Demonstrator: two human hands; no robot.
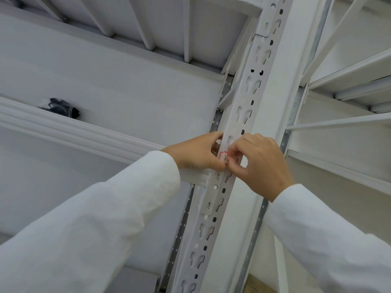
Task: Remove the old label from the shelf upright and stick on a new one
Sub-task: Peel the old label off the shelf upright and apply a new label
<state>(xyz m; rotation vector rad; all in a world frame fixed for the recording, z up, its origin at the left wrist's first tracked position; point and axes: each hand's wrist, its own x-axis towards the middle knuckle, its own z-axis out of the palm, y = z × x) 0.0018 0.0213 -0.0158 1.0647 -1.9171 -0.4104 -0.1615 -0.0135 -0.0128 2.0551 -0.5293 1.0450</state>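
Observation:
A white slotted shelf upright (243, 106) runs slantwise through the middle of the view. On it, at the level of a shelf beam, sits a small white label with a red border and dark writing (223, 155). My left hand (196, 153) wraps the upright's left side, its thumb tip at the label's lower edge. My right hand (258, 163) comes from the right, its fingertips pinched at the label's right edge. The fingers hide most of the label. A brownish item shows inside my left hand's curled fingers; I cannot tell what it is.
A white shelf beam (69, 127) runs left from the upright, with a dark bagged item (63, 107) lying on the shelf above it. More white shelving and braces (342, 121) stand to the right. Shelf undersides fill the top.

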